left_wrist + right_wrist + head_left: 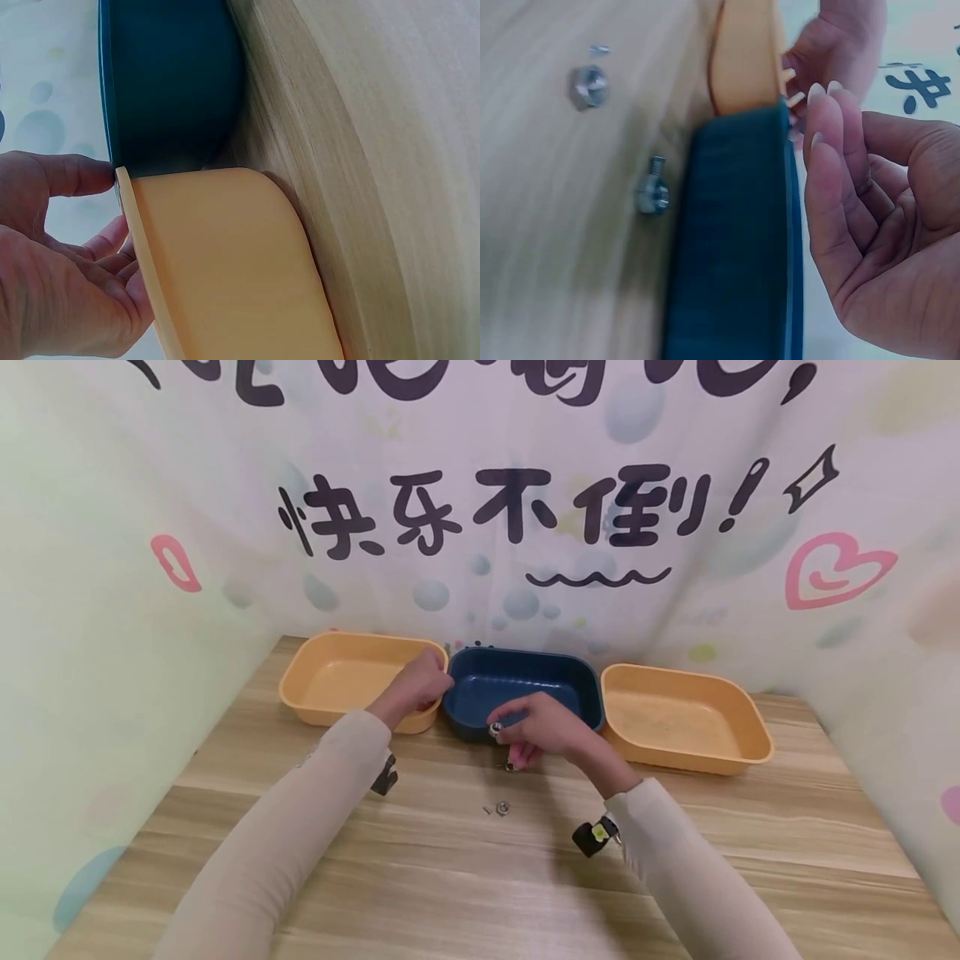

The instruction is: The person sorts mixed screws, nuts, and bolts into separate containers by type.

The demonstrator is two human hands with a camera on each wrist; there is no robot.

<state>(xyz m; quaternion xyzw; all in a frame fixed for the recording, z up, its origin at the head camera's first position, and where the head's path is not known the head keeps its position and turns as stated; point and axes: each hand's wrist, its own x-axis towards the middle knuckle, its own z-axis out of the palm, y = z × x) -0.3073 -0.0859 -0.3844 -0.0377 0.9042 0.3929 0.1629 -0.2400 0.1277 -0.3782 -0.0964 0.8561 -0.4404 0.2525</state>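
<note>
At the left yellow tray point(330, 714), my left hand point(420, 681) grips the right end of the rim. In the left wrist view its thumb point(82, 175) lies where this tray meets the blue tray point(176, 82), and the other fingers curl over the yellow side. My right hand point(543, 727) is above the front edge of the blue tray, pinching a metal nut point(495, 729) between thumb and forefinger; that nut is hidden in the right wrist view. Below the hand, another nut point(652, 196) lies beside a small screw point(658, 164) on the table.
Closer to me on the wooden table point(420, 877) lie one more nut point(502, 808) and a small screw point(487, 810). A second yellow tray point(686, 756) stands right of the blue one. Behind the row hangs a printed cloth point(480, 602).
</note>
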